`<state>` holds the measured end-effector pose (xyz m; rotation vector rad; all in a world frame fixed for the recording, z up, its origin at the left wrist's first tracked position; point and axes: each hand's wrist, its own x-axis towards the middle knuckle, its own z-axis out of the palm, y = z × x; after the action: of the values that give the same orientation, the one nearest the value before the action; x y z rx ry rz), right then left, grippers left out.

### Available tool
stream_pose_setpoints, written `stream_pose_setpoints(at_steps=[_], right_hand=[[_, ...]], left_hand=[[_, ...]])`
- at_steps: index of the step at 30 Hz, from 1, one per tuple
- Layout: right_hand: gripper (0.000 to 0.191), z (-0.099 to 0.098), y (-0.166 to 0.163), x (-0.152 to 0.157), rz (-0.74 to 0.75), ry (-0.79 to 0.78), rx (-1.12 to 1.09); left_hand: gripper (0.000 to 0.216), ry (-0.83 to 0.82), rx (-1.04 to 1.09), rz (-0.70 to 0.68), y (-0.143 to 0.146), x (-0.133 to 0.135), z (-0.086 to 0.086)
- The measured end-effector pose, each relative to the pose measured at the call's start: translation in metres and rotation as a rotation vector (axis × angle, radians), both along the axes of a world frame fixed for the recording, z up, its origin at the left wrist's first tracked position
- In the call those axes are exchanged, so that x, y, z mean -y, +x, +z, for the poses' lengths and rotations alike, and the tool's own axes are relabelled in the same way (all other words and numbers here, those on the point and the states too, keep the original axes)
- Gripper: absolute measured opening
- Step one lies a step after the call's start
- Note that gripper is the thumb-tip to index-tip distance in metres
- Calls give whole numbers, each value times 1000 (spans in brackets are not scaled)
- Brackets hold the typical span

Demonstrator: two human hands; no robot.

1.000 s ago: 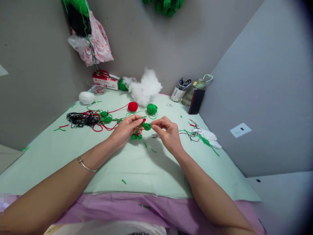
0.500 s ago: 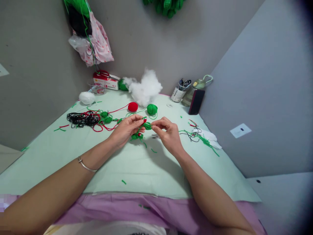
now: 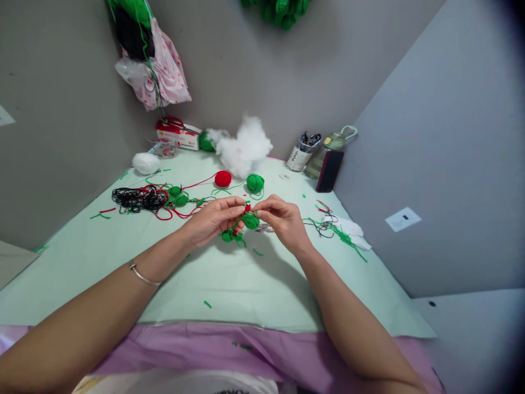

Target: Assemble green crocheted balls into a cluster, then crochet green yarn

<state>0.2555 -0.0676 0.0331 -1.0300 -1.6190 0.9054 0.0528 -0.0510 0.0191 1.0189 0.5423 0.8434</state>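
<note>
Above the middle of the table, my left hand pinches a small green and red crocheted piece. Its red part and a green tip stick up by my left thumb, and a round green ball hangs between both hands. A second green ball with a bit of red dangles below my left fingers. My right hand is closed at the piece's right side, thumb against forefinger; whatever thin thing lies in that pinch is too small to make out. Small metal snips lie on the table, partly behind my right hand.
Red yarn ball, green yarn ball and white stuffing are beyond my hands. Tangled black yarn spreads at left. A pen cup, bottle and phone stand at back right; yarn ends lie at right.
The crocheted piece has turned, so its red part now points up and the green ball sits lower. The thin light line seen between my hands no longer shows clearly.
</note>
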Motion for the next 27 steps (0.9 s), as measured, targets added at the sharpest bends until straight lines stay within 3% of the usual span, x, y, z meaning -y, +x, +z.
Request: stream_pose_setpoints(at_steps=[9,13,16,18,23,27], right_hand=[[12,-5,-9,3,-87,-84,-55],[22,-7,-10,9,-130,110,60],[18,-7,-9,10,-227,390,308],[17,-8,-8,11,-195,504,470],[22,-9,-11,12,-134,520,685],[24,-9,-15,14,-146,561,646]], left_hand=[[28,29,-50,71,4,1,0],[31,13,-90,114,6,2,0],[31,14,-120,141,8,3,-1],[29,44,-144,145,9,5,-1],[23,123,-263,177,12,4,-6],[19,163,-312,176,12,3,-8]])
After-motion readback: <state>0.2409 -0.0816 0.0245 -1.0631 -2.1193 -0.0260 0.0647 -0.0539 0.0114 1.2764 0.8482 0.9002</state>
